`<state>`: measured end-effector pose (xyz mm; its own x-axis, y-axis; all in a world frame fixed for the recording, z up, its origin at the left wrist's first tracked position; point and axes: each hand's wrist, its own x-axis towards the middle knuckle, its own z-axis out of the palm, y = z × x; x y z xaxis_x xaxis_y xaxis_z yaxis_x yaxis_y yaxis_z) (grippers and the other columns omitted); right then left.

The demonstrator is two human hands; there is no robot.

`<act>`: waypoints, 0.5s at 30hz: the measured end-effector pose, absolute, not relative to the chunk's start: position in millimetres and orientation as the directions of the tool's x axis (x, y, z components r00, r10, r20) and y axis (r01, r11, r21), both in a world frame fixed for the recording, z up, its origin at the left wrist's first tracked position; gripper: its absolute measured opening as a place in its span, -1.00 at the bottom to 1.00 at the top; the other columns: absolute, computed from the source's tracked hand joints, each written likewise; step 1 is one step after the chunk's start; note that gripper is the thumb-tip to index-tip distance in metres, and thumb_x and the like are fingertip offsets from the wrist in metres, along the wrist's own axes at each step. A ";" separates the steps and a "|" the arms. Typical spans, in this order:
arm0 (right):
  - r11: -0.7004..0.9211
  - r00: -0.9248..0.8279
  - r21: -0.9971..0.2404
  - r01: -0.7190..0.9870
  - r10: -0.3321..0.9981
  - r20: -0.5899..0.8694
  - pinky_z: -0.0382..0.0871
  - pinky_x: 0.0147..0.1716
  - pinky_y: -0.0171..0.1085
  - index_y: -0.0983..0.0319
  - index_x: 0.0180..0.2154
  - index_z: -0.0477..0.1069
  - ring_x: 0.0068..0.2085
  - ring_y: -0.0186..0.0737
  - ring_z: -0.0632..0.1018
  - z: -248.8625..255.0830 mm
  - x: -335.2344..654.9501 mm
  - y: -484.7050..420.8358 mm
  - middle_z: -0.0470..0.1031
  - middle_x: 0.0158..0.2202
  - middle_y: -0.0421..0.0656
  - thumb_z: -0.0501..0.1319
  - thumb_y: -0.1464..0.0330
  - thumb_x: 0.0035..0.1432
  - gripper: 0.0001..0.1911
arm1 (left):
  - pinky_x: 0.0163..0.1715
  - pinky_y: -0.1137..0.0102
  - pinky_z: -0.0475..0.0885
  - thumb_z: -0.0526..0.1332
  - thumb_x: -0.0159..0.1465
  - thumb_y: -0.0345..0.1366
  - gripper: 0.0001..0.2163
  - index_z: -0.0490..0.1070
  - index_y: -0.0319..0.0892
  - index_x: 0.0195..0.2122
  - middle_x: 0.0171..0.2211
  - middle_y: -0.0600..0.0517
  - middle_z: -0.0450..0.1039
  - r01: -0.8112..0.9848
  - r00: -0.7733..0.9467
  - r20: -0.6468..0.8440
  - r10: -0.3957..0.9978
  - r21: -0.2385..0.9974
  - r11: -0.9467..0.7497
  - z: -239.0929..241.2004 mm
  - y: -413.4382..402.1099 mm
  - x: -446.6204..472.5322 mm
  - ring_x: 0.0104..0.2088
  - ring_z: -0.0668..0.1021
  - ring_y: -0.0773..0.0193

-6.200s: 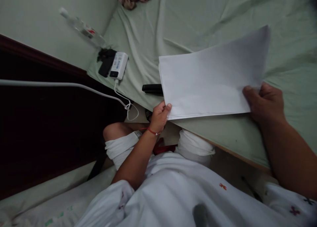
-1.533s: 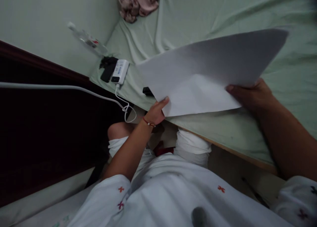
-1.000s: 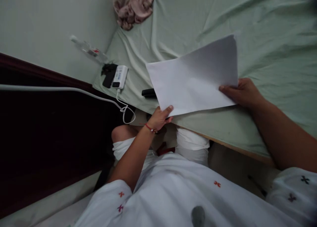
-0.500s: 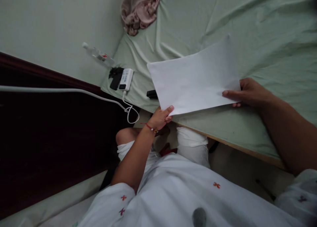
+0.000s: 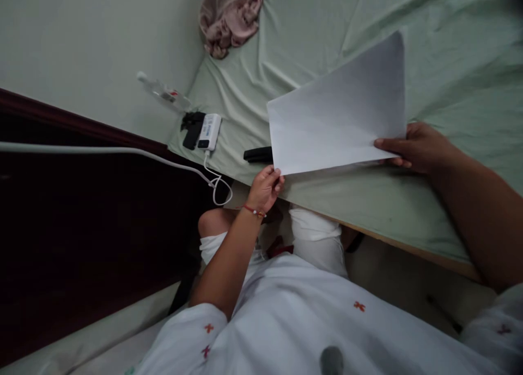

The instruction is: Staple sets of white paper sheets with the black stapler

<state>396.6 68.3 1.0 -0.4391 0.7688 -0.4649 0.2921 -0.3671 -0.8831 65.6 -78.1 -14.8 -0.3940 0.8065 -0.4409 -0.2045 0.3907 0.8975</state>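
A white sheet of paper [image 5: 335, 119] is held up above the green cloth, tilted, with its far right corner highest. My left hand [image 5: 265, 188] pinches the sheet's near left corner between thumb and fingers. On the near right edge, my right hand [image 5: 417, 149] grips the paper, thumb on top and fingers underneath. Just left of the sheet lies a black object [image 5: 257, 155], partly covered by the paper, so its kind is hidden; it looks long and narrow.
The green cloth [image 5: 457, 80] covers a table with a wooden edge. A white power bank [image 5: 210, 131] with a looped white cable [image 5: 216, 181] sits at the left, beside a dark item [image 5: 192, 129] and a clear plastic bottle [image 5: 165, 91]. A crumpled pink cloth [image 5: 231, 18] lies farther back.
The paper has shifted right and its far right corner has risen. My left hand has moved slightly up and now pinches the very corner. More of the black object shows.
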 end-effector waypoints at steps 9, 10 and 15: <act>-0.451 -0.319 -0.862 0.232 0.802 -0.505 0.04 -0.79 -0.51 0.26 -0.43 0.38 -0.69 -0.52 0.21 4.5 388.4 68.8 0.40 -0.60 -0.17 0.31 0.53 0.34 -0.73 | 0.38 0.02 0.38 0.29 0.31 -0.44 -0.69 0.62 -0.11 0.06 0.14 -0.15 0.57 0.863 -0.413 0.354 0.839 0.445 0.237 -17.6 -62.8 4.5 0.24 0.54 -0.05; -0.449 -0.314 -0.861 0.240 0.803 -0.507 0.04 -0.79 -0.51 0.26 -0.43 0.38 -0.69 -0.52 0.21 5.3 388.2 68.5 0.39 -0.61 -0.17 0.30 0.54 0.35 -0.73 | 0.45 -0.03 0.30 0.31 0.28 -0.45 -0.62 0.62 -0.09 0.11 0.24 -0.17 0.52 0.890 -0.372 0.332 0.867 0.392 0.231 -18.6 -58.5 -0.4 0.34 0.47 -0.10; -0.439 -0.329 -0.865 0.243 0.802 -0.499 0.04 -0.78 -0.50 0.25 -0.44 0.37 -0.67 -0.50 0.22 5.2 389.3 68.5 0.34 -0.63 -0.19 0.31 0.52 0.35 -0.71 | 0.43 -0.02 0.35 0.26 0.29 -0.44 -0.54 0.59 -0.10 0.22 0.21 -0.17 0.58 0.897 -0.243 0.167 0.956 0.415 0.155 -25.9 -46.4 -6.8 0.30 0.53 -0.05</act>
